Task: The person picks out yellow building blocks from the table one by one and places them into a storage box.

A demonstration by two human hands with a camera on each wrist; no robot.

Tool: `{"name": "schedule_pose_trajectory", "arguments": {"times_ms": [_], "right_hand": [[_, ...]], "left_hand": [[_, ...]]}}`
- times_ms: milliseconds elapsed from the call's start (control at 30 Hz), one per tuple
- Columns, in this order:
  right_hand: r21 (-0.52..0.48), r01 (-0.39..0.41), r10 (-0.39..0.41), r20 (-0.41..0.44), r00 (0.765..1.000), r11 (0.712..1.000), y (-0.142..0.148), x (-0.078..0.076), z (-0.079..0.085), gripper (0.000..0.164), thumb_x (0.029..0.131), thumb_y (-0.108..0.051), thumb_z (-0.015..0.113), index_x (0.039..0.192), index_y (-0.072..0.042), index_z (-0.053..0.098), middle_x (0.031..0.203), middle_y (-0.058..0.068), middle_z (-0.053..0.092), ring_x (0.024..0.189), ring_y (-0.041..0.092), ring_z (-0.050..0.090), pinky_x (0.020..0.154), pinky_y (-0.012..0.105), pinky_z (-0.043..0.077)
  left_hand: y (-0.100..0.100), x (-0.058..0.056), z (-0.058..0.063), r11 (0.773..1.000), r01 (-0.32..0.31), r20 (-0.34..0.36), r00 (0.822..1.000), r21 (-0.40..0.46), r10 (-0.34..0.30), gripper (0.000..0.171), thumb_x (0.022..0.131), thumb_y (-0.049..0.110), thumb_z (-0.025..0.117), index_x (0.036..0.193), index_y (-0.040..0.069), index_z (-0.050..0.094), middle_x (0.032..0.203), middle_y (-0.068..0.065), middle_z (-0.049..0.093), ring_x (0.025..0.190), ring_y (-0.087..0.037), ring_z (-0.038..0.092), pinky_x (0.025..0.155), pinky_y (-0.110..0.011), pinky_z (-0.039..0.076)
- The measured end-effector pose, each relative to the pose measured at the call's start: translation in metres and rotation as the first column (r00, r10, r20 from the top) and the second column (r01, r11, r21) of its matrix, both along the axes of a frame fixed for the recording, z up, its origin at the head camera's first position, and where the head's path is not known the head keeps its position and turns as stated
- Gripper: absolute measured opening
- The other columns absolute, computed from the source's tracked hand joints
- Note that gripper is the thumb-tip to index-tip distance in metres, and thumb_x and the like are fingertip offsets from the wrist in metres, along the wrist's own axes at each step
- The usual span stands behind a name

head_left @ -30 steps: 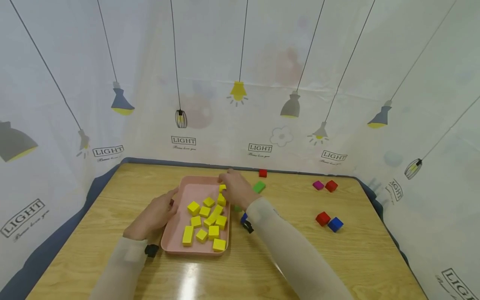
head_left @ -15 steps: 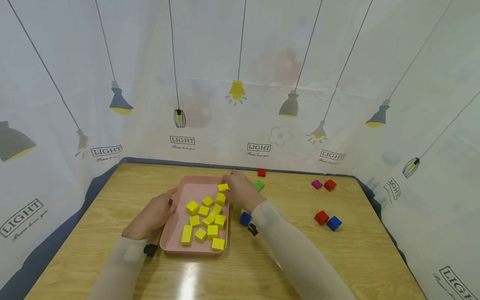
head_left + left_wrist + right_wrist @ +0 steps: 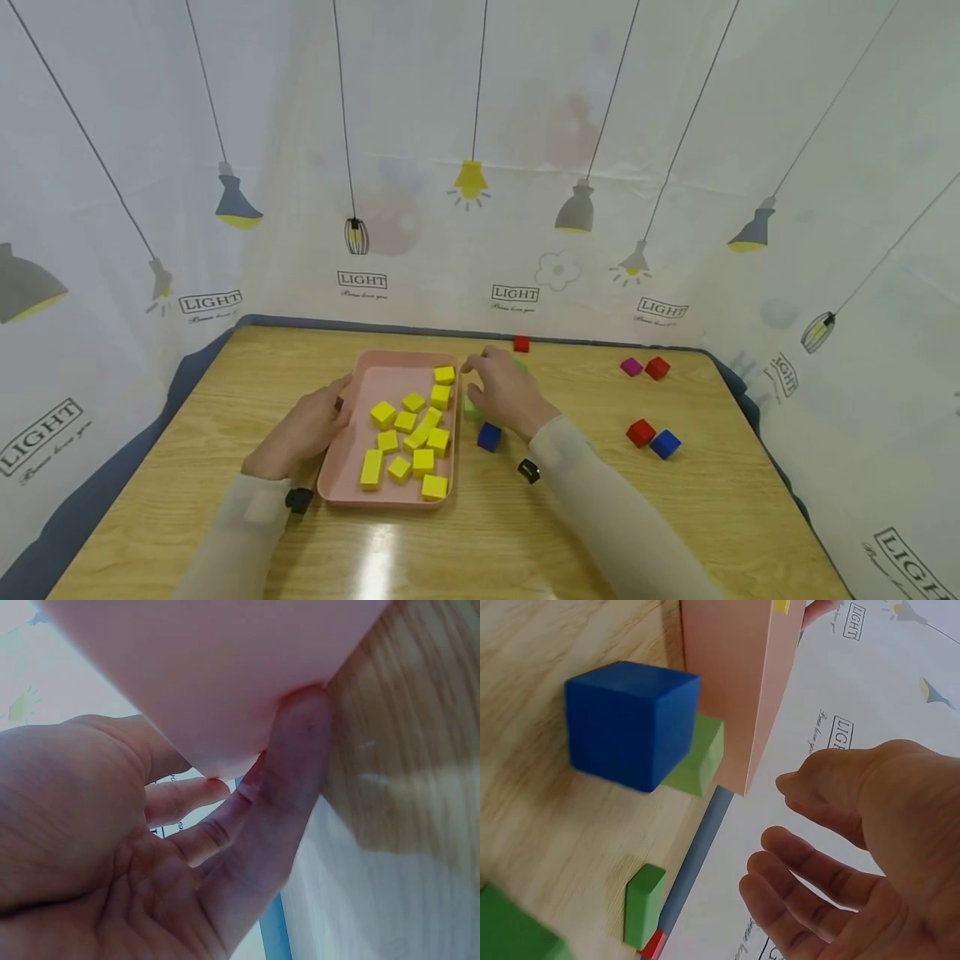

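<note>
My left hand point(image 3: 303, 429) grips the left side of a pink tray point(image 3: 386, 358). In the left wrist view its fingers press against the outside of the tray wall point(image 3: 225, 667), low down near the table, while the thumb goes behind the rim. Yellow blocks point(image 3: 382, 414), several of them, lie in the tray, mostly towards its right side. Just right of the tray my right hand point(image 3: 510, 392) is raised with nothing in it, thumb and fingers apart. Below that hand stand a blue cube point(image 3: 489, 437) and a light green block point(image 3: 699, 756), the latter close to the tray's right wall.
Another green block point(image 3: 643, 906) lies farther back, partly behind the right hand in the head view. A red block point(image 3: 521, 343) sits near the back edge. On the right are a magenta block point(image 3: 632, 366), two red cubes point(image 3: 641, 432) and a blue cube point(image 3: 665, 444). A printed cloth surrounds the table.
My right hand has let go of a yellow block at the tray's back right corner and moved right, out of the tray. My left hand has stayed at the tray's side.
</note>
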State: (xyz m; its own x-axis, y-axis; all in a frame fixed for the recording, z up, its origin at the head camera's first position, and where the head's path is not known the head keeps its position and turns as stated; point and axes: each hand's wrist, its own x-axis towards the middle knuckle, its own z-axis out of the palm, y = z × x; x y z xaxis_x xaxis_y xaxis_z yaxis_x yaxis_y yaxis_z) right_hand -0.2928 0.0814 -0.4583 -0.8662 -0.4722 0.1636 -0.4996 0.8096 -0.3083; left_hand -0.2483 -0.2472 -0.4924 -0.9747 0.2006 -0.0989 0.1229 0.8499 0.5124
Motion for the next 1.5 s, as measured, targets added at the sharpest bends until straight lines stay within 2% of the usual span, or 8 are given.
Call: {"name": "schedule_pose_trajectory", "arguments": {"times_ms": [233,467,700,933,1067,1267,1400,1500], "right_hand": [[-0.012,0.034,-0.035,-0.029,0.999,0.999,0.029,0.013,-0.005,0.028,0.093,-0.022,0.069,0.120,-0.017,0.069,0.110,0.002,0.059,0.090,0.014,0.052,0.074,0.030,0.051],[-0.049,0.081,-0.084,-0.078,0.993,0.996,0.065,0.027,-0.010,0.024,0.092,-0.024,0.071,0.116,-0.021,0.071,0.107,0.001,0.058,0.087,0.016,0.053,0.067,0.034,0.052],[-0.070,0.088,-0.095,-0.107,0.990,0.994,0.106,0.046,-0.014,0.027,0.093,-0.028,0.072,0.118,-0.018,0.070,0.111,0.004,0.059,0.096,0.021,0.057,0.078,0.041,0.055],[-0.057,0.126,-0.130,-0.083,0.988,0.990,0.147,0.064,-0.019,0.033,0.093,-0.036,0.072,0.123,-0.023,0.067,0.120,-0.003,0.055,0.112,0.022,0.053,0.092,0.046,0.051],[-0.051,0.123,-0.128,-0.111,0.986,0.991,0.166,0.072,-0.020,0.037,0.092,-0.037,0.072,0.125,-0.021,0.067,0.121,0.000,0.056,0.113,0.026,0.053,0.091,0.048,0.050],[-0.028,0.123,-0.126,-0.172,0.977,0.992,0.187,0.081,-0.022,0.047,0.091,-0.041,0.072,0.131,-0.018,0.064,0.125,0.005,0.057,0.108,0.028,0.055,0.088,0.050,0.050],[-0.033,0.119,-0.123,-0.196,0.973,0.992,0.194,0.085,-0.023,0.055,0.092,-0.045,0.070,0.138,-0.017,0.059,0.133,0.010,0.054,0.114,0.031,0.053,0.091,0.055,0.048],[-0.021,0.135,-0.136,-0.194,0.972,0.991,0.198,0.089,-0.024,0.061,0.093,-0.050,0.068,0.143,-0.018,0.055,0.140,0.012,0.050,0.124,0.035,0.049,0.096,0.061,0.043]], "left_hand": [[-0.004,0.001,0.000,1.000,-0.023,0.014,1.000,-0.003,0.023,0.060,0.106,0.019,0.052,0.157,0.003,0.026,0.123,-0.019,0.061,0.103,-0.027,0.061,0.090,-0.046,0.053],[-0.005,0.004,0.001,1.000,-0.020,0.005,1.000,0.000,0.020,0.060,0.106,0.020,0.052,0.157,0.003,0.026,0.118,-0.018,0.062,0.096,-0.025,0.061,0.086,-0.043,0.055],[-0.007,0.006,0.001,1.000,-0.026,0.005,1.000,-0.004,0.026,0.060,0.106,0.020,0.052,0.157,0.003,0.027,0.120,-0.019,0.062,0.097,-0.025,0.062,0.085,-0.044,0.055],[-0.008,0.007,0.002,1.000,-0.019,0.009,1.000,0.006,0.019,0.060,0.106,0.021,0.053,0.157,0.003,0.027,0.120,-0.019,0.062,0.096,-0.024,0.062,0.083,-0.042,0.056],[-0.009,0.009,0.004,1.000,0.007,-0.016,1.000,0.013,-0.007,0.060,0.105,0.021,0.054,0.156,0.002,0.028,0.117,-0.019,0.063,0.092,-0.023,0.063,0.080,-0.040,0.056],[-0.010,0.011,0.007,0.999,0.020,0.000,1.000,0.030,-0.020,0.065,0.103,0.021,0.058,0.157,0.003,0.026,0.118,-0.018,0.062,0.091,-0.021,0.062,0.078,-0.038,0.056],[-0.013,0.014,0.010,0.999,0.022,0.002,1.000,0.039,-0.022,0.069,0.102,0.021,0.061,0.158,0.003,0.024,0.119,-0.018,0.060,0.090,-0.022,0.060,0.075,-0.036,0.056],[-0.016,0.021,0.010,0.999,0.031,-0.043,0.999,0.016,-0.030,0.070,0.102,0.025,0.061,0.158,0.004,0.023,0.122,-0.021,0.056,0.095,-0.026,0.060,0.079,-0.040,0.056]]}}
